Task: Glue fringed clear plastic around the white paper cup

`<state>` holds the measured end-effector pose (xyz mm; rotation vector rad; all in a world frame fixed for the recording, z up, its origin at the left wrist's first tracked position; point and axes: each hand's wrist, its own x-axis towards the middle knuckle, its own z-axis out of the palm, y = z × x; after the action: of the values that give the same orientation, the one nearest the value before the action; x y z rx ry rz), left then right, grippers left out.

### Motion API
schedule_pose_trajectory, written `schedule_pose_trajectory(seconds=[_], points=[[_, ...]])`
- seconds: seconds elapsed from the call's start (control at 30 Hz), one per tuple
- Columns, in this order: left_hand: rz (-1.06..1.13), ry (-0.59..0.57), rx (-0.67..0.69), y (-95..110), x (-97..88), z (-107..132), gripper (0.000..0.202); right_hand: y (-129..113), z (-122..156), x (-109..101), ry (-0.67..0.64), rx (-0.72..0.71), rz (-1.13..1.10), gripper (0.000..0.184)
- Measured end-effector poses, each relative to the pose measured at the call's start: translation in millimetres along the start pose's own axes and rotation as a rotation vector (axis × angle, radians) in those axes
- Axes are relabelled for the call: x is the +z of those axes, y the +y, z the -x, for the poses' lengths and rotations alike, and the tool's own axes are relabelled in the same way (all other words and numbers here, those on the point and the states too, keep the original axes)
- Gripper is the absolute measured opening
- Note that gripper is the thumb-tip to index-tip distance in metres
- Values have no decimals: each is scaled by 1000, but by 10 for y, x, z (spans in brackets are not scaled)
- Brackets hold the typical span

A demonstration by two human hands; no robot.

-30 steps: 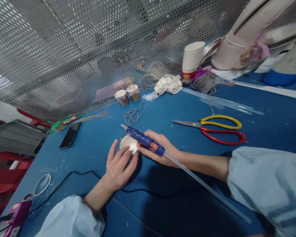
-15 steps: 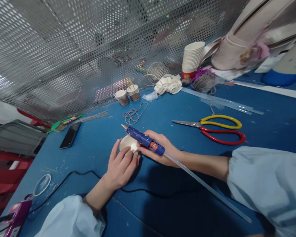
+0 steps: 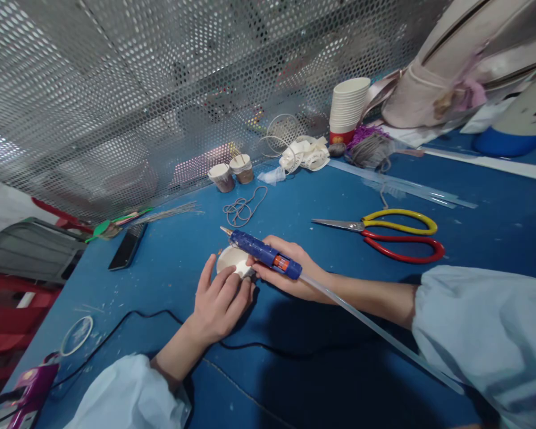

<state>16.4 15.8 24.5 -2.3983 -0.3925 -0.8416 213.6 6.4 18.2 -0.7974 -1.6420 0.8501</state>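
My right hand [image 3: 290, 274] is closed round a blue hot glue gun [image 3: 261, 253]. Its nozzle points up and left, and a long clear glue stick [image 3: 375, 330] trails back out of it over my forearm. Under the gun lies a small white cup-like piece [image 3: 230, 259] on the blue table [image 3: 321, 196]. My left hand [image 3: 218, 301] rests on that piece with its fingers laid over the near edge. A black cord [image 3: 129, 314] runs along the table beneath my left wrist.
Scissors with yellow and red handles [image 3: 397, 235] lie to the right. Two small brown cups [image 3: 231, 171], a loop of string [image 3: 243, 207], a stack of paper cups [image 3: 347, 107], a phone [image 3: 125, 247] and a perforated metal screen [image 3: 161, 89] stand beyond. A wire ring [image 3: 75, 335] lies left.
My left fingers have drawn together on the white piece. The glue gun has shifted slightly right and down; the rest is as it was.
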Motion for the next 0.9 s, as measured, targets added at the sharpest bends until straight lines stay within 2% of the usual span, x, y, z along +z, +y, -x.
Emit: schedule_pose_trajectory(seconds=[0.17,0.67,0.8,0.9], points=[[-3,-10,-38,9,9,32,19,1,6,-7,-38,-2,21,14],[-8,-100,-27,21,-23,57,20,4,7,-8,-15,-10,54,11],[162,-10,-2,4,-97,104,16,-3,12,-20,-26,-15,15,11],[261,76,-88,-59,-165,136,10,-16,17,-25,-26,-19,-2,11]])
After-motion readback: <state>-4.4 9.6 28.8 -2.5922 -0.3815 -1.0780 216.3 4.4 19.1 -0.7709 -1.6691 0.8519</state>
